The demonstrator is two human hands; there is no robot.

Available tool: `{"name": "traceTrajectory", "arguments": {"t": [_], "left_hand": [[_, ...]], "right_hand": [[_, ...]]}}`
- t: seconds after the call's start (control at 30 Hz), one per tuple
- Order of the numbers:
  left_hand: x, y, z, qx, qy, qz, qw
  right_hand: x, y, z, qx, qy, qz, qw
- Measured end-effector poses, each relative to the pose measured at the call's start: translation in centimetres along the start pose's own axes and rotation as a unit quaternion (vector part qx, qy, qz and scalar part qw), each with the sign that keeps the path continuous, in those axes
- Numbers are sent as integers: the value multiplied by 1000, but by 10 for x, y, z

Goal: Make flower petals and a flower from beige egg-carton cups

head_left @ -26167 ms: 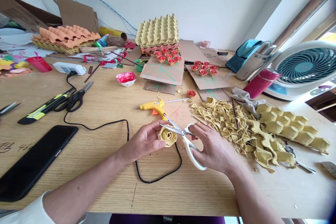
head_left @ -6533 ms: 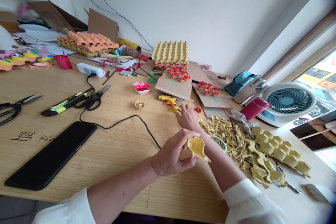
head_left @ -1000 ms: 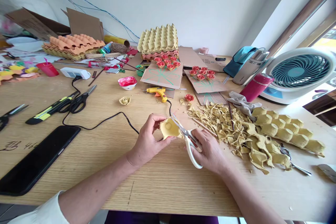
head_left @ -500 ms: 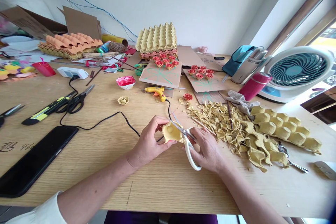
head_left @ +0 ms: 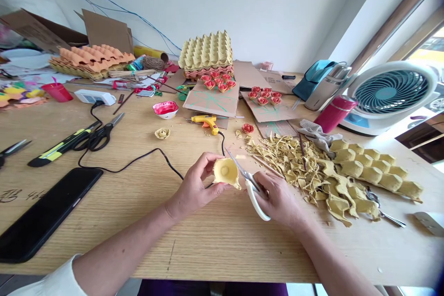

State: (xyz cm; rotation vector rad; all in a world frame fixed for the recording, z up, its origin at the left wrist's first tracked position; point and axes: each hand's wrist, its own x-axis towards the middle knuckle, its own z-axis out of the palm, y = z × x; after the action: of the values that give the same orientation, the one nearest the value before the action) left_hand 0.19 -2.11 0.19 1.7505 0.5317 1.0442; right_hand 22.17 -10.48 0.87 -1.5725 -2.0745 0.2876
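Observation:
My left hand (head_left: 197,182) pinches a yellow egg carton cup (head_left: 226,173) at its left side and lower edge, the hollow turned toward me. A ragged tab hangs from the cup's lower right rim. My right hand (head_left: 279,194) grips white-handled scissors (head_left: 255,201) with fingers in the loops. Their blades point up and to the left, just right of the cup. A small pale scrap (head_left: 240,157) appears by the blade tips. To the right lies a heap of yellow carton scraps (head_left: 287,152).
A yellow glue gun (head_left: 208,122), its cord (head_left: 156,150) crossing the table, lies beyond my hands. Nearby are a plain carton flower (head_left: 162,133), a red flower (head_left: 247,128) and a bowl of red paint (head_left: 165,109). Black scissors (head_left: 100,134), a cutter (head_left: 62,144) and a phone (head_left: 48,212) lie left.
The scissors have moved from across the cup's right rim to just beside it. A small scrap now shows near the blades. The left hand keeps its hold on the cup.

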Motion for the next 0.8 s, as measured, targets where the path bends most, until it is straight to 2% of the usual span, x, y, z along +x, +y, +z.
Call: {"name": "traceTrajectory", "arguments": {"t": [0.13,0.27,0.37,0.5,0.67,0.8], "left_hand": [[3,2,0,-76,-1,-64,995],[5,1,1,-196,-2,-147,970],[6,-2,1,-233,-1,-177,956],[6,-6,2,-189,22,-183,965],[7,-10,6,-69,74,-137,985],[7,-13,5,-33,77,-121,989]], "right_hand": [[0,1,1,14,16,12,1000],[1,3,4,34,33,48,998],[1,4,7,27,30,58,997],[2,4,11,10,26,52,998],[2,2,11,0,1,35,999],[3,-1,9,-19,-14,29,999]]}}
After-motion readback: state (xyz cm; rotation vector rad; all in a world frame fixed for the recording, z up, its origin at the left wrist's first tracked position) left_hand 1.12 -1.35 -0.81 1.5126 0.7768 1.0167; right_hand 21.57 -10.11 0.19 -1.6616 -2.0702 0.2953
